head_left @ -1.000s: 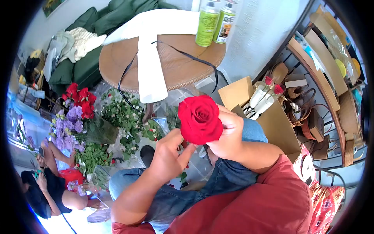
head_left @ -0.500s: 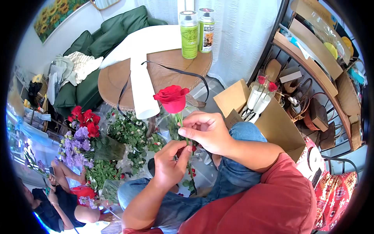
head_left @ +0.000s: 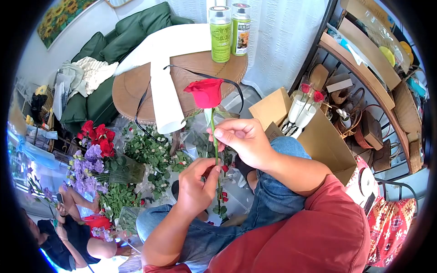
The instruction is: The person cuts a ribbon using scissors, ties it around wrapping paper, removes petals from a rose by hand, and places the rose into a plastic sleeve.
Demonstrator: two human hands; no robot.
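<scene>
A red rose (head_left: 205,93) stands nearly upright in front of me, its bloom above both hands. My left hand (head_left: 198,184) pinches the green stem low down, thumb against forefinger. Higher on the stem, just under the leaves, the fingers of my right hand (head_left: 239,139) are closed around it. The stem runs on below my left hand, with a few leaves near its lower end. Behind the bloom is a round wooden table (head_left: 132,100) with a white paper roll (head_left: 166,100) and a black ribbon (head_left: 198,72) on it.
Two spray cans (head_left: 220,36) stand on the table. An open cardboard box (head_left: 327,145) holds wrapped roses at right, beside a shelf (head_left: 364,73). Red and purple flowers (head_left: 86,168) and cut greenery (head_left: 150,150) lie at left. Another person (head_left: 68,241) sits at lower left.
The rose has turned from facing me to upright, showing its side and stem. My right hand has moved from behind the bloom onto the stem; the bloom is now slightly higher.
</scene>
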